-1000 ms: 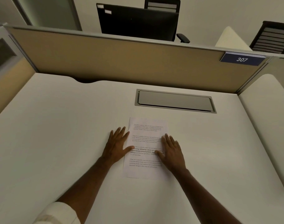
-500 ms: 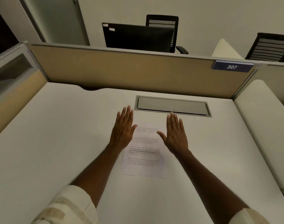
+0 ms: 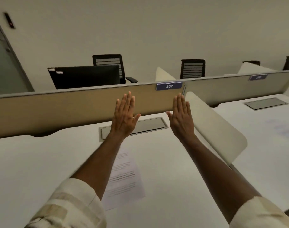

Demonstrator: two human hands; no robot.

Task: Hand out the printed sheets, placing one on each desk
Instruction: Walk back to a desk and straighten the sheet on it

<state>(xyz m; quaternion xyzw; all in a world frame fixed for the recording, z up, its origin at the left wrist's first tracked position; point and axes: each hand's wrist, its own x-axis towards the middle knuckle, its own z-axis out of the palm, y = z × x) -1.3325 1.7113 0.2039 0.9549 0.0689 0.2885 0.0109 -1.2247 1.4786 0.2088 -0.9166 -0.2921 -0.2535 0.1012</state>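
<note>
A printed sheet (image 3: 124,180) lies flat on the white desk (image 3: 33,162), partly hidden under my left forearm. My left hand (image 3: 124,116) and my right hand (image 3: 181,116) are both raised in the air above the desk, fingers straight and together, holding nothing. They hover in front of the tan partition, well clear of the sheet. On the neighbouring desk (image 3: 264,145) to the right a faint, blurred sheet (image 3: 283,127) seems to lie.
A tan partition (image 3: 58,112) with a blue plate reading 307 (image 3: 169,86) backs the desk. A grey cable hatch (image 3: 148,126) sits in the desktop. A rounded white divider (image 3: 214,129) separates the two desks. Black chairs and a monitor (image 3: 84,76) stand beyond.
Both hands lifted off the sheet and rose up and forward into the air. The view tilted up and swung right, bringing the neighbouring desk into sight.
</note>
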